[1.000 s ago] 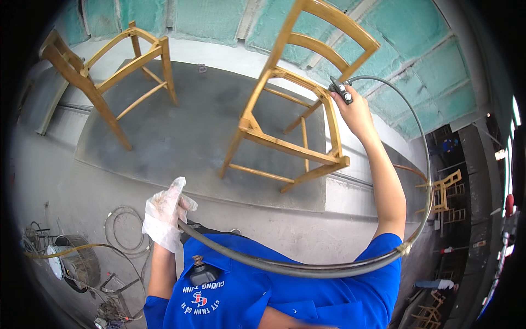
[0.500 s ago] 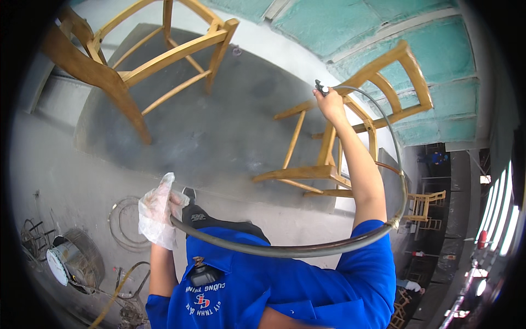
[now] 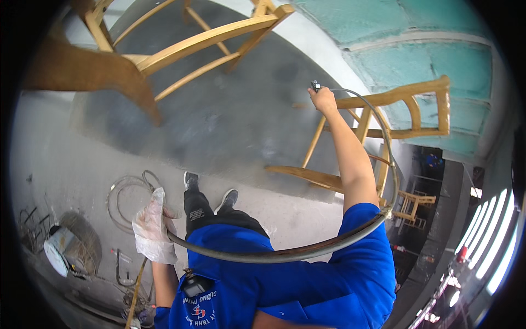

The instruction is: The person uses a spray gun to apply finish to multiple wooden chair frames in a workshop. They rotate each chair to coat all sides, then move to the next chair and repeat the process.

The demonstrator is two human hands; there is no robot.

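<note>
My right hand [image 3: 323,100] is closed around a small spray gun [image 3: 315,85], held out at arm's length beside a light wooden chair [image 3: 442,107] that lies tipped over on the right. From the gun a grey hose [image 3: 285,255] loops down past my right arm and across my front. In a clear plastic glove, my left hand [image 3: 155,227] is wrapped around the hose's other side, low on the left. Another wooden chair [image 3: 208,41], also tipped, stands at the upper left, out of reach of both hands.
A dark grey panel [image 3: 219,126] lies under the chairs. Coiled hose [image 3: 112,203] rests on the floor near my left hand, with a metal drum [image 3: 82,241] beyond it. Teal padded panels [image 3: 422,66] line the far right wall. More chairs [image 3: 413,207] are farther right.
The view has tilted, and both chairs appear farther right in it. My right hand and the spray gun now sit farther left of the right chair. Both my feet now show.
</note>
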